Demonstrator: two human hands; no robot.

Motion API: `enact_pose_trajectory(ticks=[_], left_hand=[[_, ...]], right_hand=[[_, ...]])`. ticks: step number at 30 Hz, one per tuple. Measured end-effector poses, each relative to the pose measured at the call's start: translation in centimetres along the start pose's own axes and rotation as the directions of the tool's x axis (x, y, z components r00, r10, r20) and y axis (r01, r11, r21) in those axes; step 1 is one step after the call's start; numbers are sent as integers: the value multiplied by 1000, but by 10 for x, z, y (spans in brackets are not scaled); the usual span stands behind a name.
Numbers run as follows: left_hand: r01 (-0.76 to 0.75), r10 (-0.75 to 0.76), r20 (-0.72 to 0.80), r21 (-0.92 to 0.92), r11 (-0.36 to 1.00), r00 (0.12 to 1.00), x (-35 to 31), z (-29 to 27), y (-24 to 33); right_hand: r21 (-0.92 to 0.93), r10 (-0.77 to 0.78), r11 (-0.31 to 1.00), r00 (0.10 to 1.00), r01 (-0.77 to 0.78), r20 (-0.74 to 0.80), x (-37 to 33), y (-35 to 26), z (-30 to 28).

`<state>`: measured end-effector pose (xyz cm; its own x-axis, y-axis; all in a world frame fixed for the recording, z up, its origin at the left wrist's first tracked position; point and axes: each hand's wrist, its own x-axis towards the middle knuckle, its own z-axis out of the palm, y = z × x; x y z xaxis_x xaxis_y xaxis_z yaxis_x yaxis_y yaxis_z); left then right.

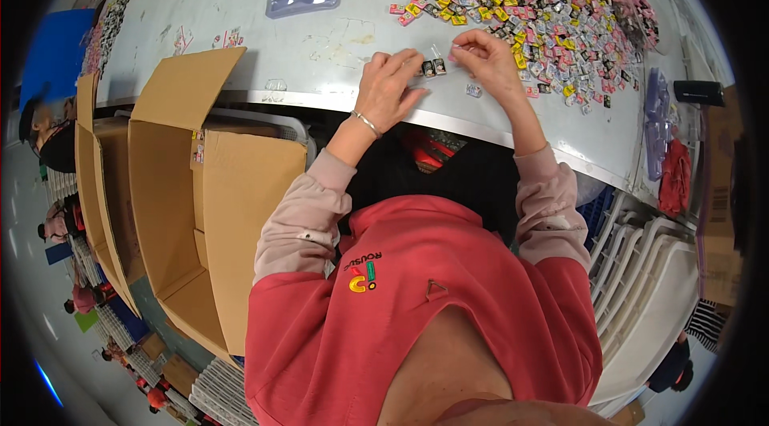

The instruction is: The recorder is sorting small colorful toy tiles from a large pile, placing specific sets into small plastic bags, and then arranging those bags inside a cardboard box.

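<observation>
My left hand [388,91] lies at the near edge of the table with its fingers stretched out and thumb apart. Its fingertips touch a short row of small black pieces [433,68], which seem to sit in a clear plastic holder, partly hidden by the fingers. Just to the right, my right hand [490,67] pinches a small pink piece [453,54] between thumb and forefinger. Below that hand, a small whitish piece [473,90] lies alone. A large heap of small yellow, black, pink and white pieces [529,1] spreads beyond my right hand.
A clear moulded plastic tray [303,0] lies farther back on the grey table [216,9]. Open cardboard boxes [168,209] stand at my left. White stacked plastic crates [649,298] are at my right. A filled clear bag [633,5] sits beside the heap. Other people are off left.
</observation>
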<state>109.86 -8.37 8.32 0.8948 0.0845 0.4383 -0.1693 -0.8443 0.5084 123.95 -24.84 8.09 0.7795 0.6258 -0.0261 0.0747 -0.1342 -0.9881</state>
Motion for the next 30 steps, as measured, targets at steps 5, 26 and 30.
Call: enact_pose_trajectory(ticks=[5, 26, 30], left_hand=[[-81, 82, 49, -25, 996, 995, -14, 11, -10], [61, -58, -30, 115, 992, 998, 9, 15, 0], [109, -130, 130, 161, 981, 983, 19, 20, -9]], right_hand=[[-221, -12, 975, 999, 22, 50, -2, 12, 11], [-247, -74, 966, 997, 70, -5, 5, 1, 10], [-418, -85, 903, 994, 103, 61, 7, -1, 18]])
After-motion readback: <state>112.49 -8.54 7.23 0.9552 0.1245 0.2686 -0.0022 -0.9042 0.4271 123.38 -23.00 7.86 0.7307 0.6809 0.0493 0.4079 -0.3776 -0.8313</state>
